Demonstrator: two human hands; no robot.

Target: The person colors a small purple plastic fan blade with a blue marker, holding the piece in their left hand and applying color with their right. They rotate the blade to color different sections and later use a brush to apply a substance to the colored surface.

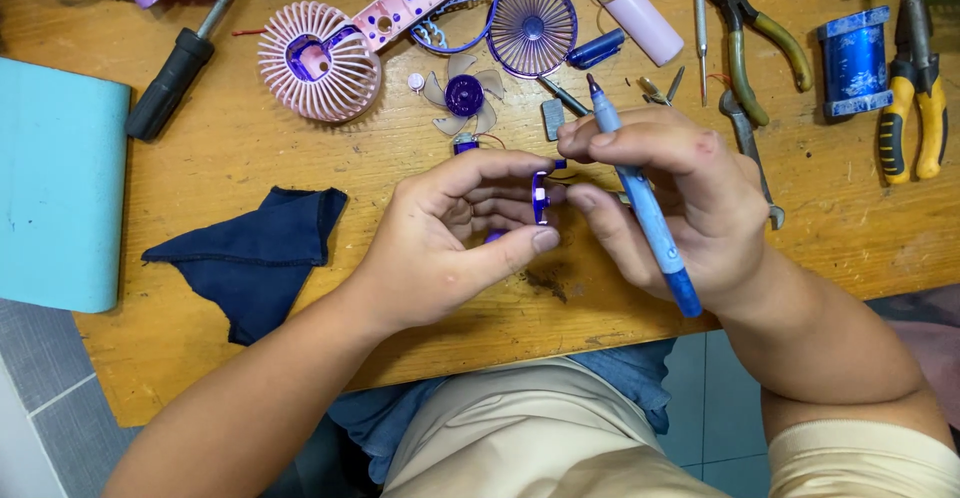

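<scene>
My left hand (455, 228) pinches a small purple plastic part (540, 198) between thumb and fingers above the wooden table (250, 158). My right hand (665, 193) touches the same part with its fingertips and also holds a light blue screwdriver (640, 198), tip pointing away from me. Just beyond the hands lie a small motor with thin wires (467, 144) and a clear fan blade with a purple hub (463, 96).
A pink fan grille (318, 61), a purple grille (532, 26), a pink housing strip (410, 0), a pink cylinder (637, 13), pliers (750, 43), yellow-handled pliers (915, 88), a blue block (853, 63), a black-handled screwdriver (180, 63), a navy cloth (255, 253) and a teal case (55, 183) surround the hands.
</scene>
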